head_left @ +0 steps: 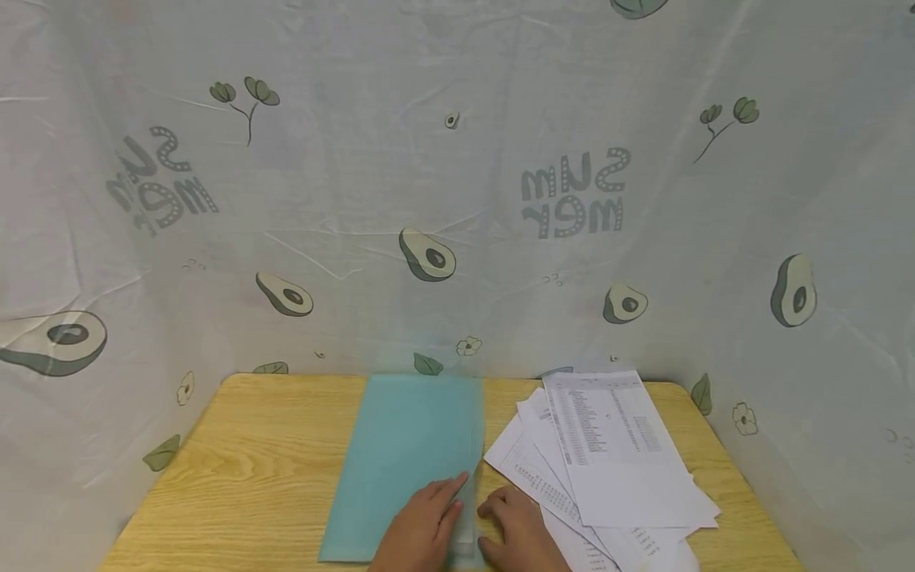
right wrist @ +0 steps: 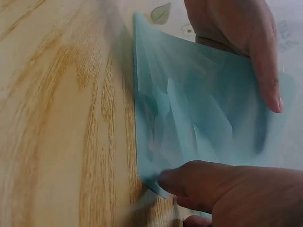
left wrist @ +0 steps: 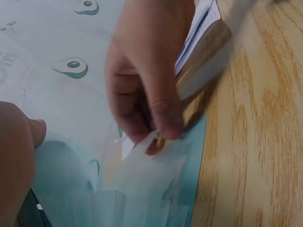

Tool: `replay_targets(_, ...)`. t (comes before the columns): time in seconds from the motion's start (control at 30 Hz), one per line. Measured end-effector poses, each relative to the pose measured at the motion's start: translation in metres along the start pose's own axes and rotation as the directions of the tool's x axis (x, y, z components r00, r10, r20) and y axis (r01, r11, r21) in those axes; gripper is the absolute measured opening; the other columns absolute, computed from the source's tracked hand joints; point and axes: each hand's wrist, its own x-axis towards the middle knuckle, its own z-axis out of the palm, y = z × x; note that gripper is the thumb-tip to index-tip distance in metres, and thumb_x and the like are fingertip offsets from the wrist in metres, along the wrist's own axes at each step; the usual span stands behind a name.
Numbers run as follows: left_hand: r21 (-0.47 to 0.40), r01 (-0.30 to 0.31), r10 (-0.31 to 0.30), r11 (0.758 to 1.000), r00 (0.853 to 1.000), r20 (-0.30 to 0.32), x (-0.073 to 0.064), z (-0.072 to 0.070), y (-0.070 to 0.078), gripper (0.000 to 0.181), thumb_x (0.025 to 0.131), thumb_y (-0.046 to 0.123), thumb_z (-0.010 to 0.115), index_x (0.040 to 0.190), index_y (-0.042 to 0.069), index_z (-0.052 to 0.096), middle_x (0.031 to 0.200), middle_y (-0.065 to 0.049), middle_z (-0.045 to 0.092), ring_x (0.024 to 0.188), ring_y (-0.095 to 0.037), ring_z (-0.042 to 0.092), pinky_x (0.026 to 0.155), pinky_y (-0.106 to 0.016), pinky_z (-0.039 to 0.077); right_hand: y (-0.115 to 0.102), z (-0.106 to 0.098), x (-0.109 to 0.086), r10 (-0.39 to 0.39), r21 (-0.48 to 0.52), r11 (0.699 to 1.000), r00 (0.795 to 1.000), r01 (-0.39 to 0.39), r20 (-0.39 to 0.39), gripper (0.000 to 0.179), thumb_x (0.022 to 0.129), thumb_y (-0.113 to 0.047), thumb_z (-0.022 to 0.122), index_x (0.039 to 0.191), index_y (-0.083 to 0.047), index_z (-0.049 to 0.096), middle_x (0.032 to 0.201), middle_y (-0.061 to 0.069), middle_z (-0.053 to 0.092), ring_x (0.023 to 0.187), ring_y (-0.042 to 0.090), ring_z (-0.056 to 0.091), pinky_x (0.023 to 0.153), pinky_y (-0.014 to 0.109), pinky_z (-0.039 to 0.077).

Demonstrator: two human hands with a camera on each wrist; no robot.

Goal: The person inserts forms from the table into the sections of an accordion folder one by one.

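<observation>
A pale blue plastic folder point(head_left: 407, 429) lies on the wooden table, with translucent leaves showing along its right side. My left hand point(head_left: 422, 520) rests on the folder near that side, index finger and thumb straight and spread. In the right wrist view, the left hand point(right wrist: 241, 38) sits behind raised leaves, its thumb laid over the plastic. My right hand point(head_left: 518, 528) is at the folder's lower right edge with curled fingers. In the left wrist view, the right hand point(left wrist: 147, 71) pinches the edge of a clear plastic sleeve point(left wrist: 137, 170) between thumb and fingers.
Several printed paper sheets point(head_left: 622, 453) overlap in a loose, fanned pile right of the folder, close beside the right hand. The wooden table point(head_left: 250, 453) extends left of the folder. A pale cloth point(head_left: 343, 191) printed with avocados hangs around the table's back and sides.
</observation>
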Motion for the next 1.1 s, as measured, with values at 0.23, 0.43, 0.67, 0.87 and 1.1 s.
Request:
replay_targets(0.23,-0.087,0.044,-0.044,0.995,0.999,0.008,-0.001,-0.005,-0.001,0.045,0.11,0.038,0.047,0.148,0.016,0.058,0.134,-0.004,0.067,0.122,-0.028,0.063,0.099,-0.048,0.052,0.005,0.008,-0.005,-0.001,-0.056,0.998,1.0,0.003,0.018,0.036,0.08,-0.035,0.086,0.108,-0.019,0.071,0.118,0.001,0.059,0.108,0.028,0.058,0.094,0.054,0.048)
replay_targets(0.43,-0.167,0.144,-0.138,0.975,0.989,0.046,0.002,-0.011,-0.002,0.047,0.105,0.039,0.06,0.144,0.013,0.06,0.129,-0.003,0.068,0.12,-0.028,0.064,0.098,-0.051,0.053,0.003,0.011,-0.004,0.033,-0.053,0.998,0.998,-0.03,0.048,0.05,0.081,-0.035,0.085,0.117,-0.007,0.064,0.12,0.006,0.06,0.109,0.031,0.058,0.095,0.05,0.05)
replay_targets(0.67,-0.194,0.14,-0.141,0.971,0.99,0.01,0.004,-0.024,0.004,0.058,0.1,0.013,0.057,0.156,0.024,0.047,0.132,-0.001,0.067,0.118,-0.022,0.065,0.093,-0.047,0.055,0.003,0.011,-0.003,0.052,-0.062,0.997,0.996,-0.047,0.073,0.052,0.083,-0.035,0.084,0.12,-0.003,0.065,0.122,0.008,0.057,0.108,0.032,0.057,0.094,0.049,0.05)
replay_targets(0.87,-0.181,-0.009,-0.008,0.983,0.995,-0.095,0.004,-0.034,-0.009,0.048,0.11,0.014,0.044,0.153,0.035,0.05,0.137,0.011,0.062,0.12,-0.013,0.062,0.093,-0.041,0.055,0.001,0.011,-0.004,0.064,-0.054,0.997,0.995,-0.06,0.073,0.051,0.085,-0.033,0.082,0.122,0.0,0.066,0.126,0.012,0.058,0.112,0.037,0.057,0.094,0.052,0.05)
replay_targets(1.1,-0.1,-0.069,0.047,0.993,0.977,-0.207,0.006,-0.047,-0.022,0.016,0.102,0.02,0.067,0.118,0.023,0.07,0.118,0.014,0.07,0.112,-0.012,0.068,0.091,-0.039,0.057,0.0,0.012,-0.002,0.116,-0.041,0.993,0.988,-0.113,0.103,0.054,0.086,-0.033,0.08,0.126,0.001,0.064,0.13,0.015,0.057,0.117,0.04,0.055,0.098,0.055,0.048)
